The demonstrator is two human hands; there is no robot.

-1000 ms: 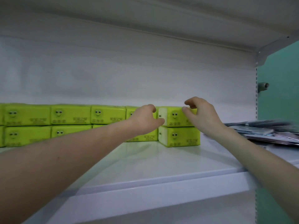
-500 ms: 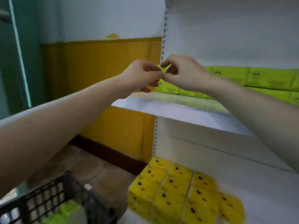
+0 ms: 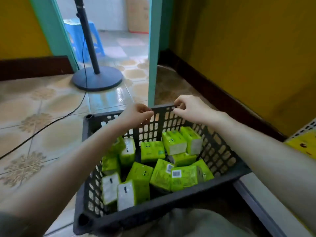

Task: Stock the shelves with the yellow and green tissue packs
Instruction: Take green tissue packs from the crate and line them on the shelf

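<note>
Centre frame: green tissue packs (image 3: 150, 151) lie jumbled in the black crate (image 3: 153, 215) | my left hand (image 3: 136, 115) and right hand (image 3: 189, 109) hover over its far rim, fingers curled together, holding nothing | risk, I judge: a hasty grab into the heap pinches slick wrap and drops a pack.

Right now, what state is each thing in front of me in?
Left grip: fingers curled, holding nothing.
Right grip: fingers curled near the basket rim; contact unclear.
Basket: upright, partly filled.
Green packs: loose, jumbled in the basket.
Yellow packs: at right edge, mostly out of view.
Stand: upright on its round base.
</note>
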